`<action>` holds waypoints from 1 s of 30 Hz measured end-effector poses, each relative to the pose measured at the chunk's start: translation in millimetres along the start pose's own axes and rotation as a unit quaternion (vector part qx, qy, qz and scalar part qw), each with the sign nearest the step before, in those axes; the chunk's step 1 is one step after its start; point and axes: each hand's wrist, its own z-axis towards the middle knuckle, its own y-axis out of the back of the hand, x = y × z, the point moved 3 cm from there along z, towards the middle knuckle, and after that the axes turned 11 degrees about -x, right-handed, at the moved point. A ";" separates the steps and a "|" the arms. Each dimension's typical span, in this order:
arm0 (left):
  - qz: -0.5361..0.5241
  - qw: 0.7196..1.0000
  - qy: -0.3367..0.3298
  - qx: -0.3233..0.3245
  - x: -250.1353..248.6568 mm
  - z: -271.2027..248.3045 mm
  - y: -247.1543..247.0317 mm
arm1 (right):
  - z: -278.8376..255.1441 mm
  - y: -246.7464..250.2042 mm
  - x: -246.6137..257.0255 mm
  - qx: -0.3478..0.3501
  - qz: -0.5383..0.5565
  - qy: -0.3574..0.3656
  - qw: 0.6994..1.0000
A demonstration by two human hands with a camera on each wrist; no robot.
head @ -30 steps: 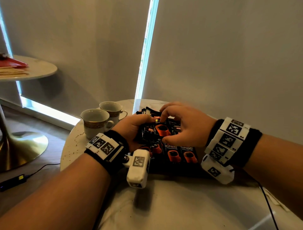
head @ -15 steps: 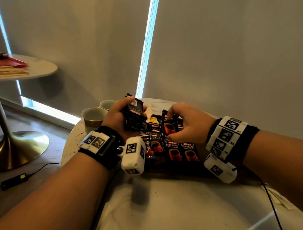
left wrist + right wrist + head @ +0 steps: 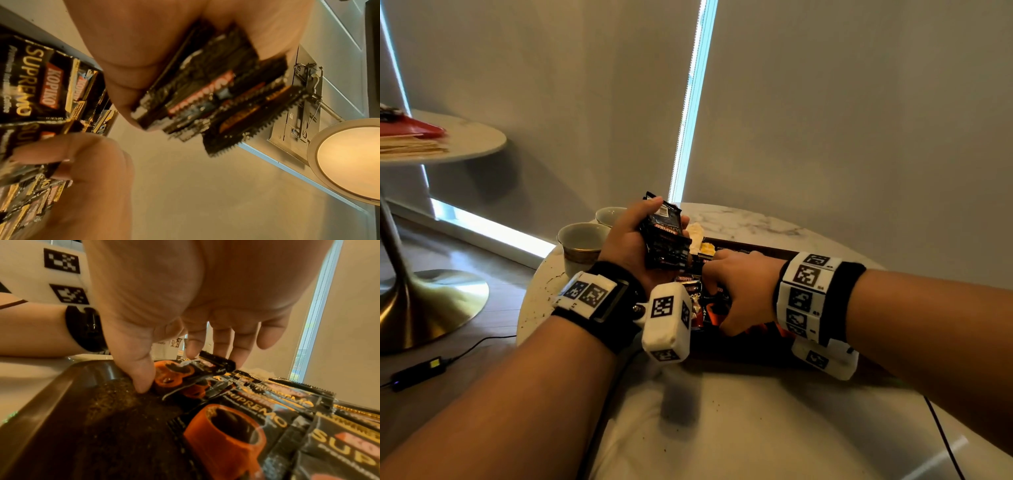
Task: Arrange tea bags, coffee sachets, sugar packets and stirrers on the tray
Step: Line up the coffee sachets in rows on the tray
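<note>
1. Left hand point(image 3: 631, 245) raised above the table point(image 3: 739, 428), grip clasped round a stack of coffee sachets point(image 3: 664, 240)
2. Right hand point(image 3: 739, 291) low in the tray point(image 3: 61, 399), thumb and fingers pinching one sachet point(image 3: 185, 374) off the row lying there
3. Two cups point(image 3: 582, 243) left of the tray

The black sachets point(image 3: 35, 84) at the left edge of the left wrist view read "KOPIKO" on a red patch and "SUPREMO" in gold. Sachets point(image 3: 267, 415) on the tray point(image 3: 68, 395) show "SUPREMO" too (partly cut off). The smaller print below is too blurred to read.
</note>
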 end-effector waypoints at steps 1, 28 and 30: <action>0.002 1.000 0.000 -0.001 -0.1 0.1 0.4 | 0.3 -0.9 1.0 0.007 -0.001 0.000 1.000; 0.008 1.000 -0.006 -0.016 1.2 -3.3 -3.0 | -7.7 13.1 -16.4 -0.061 0.076 -0.028 0.995; 0.009 1.000 -0.004 -0.019 1.8 -4.5 -3.9 | -11.3 16.8 -20.5 -0.089 0.103 -0.036 0.990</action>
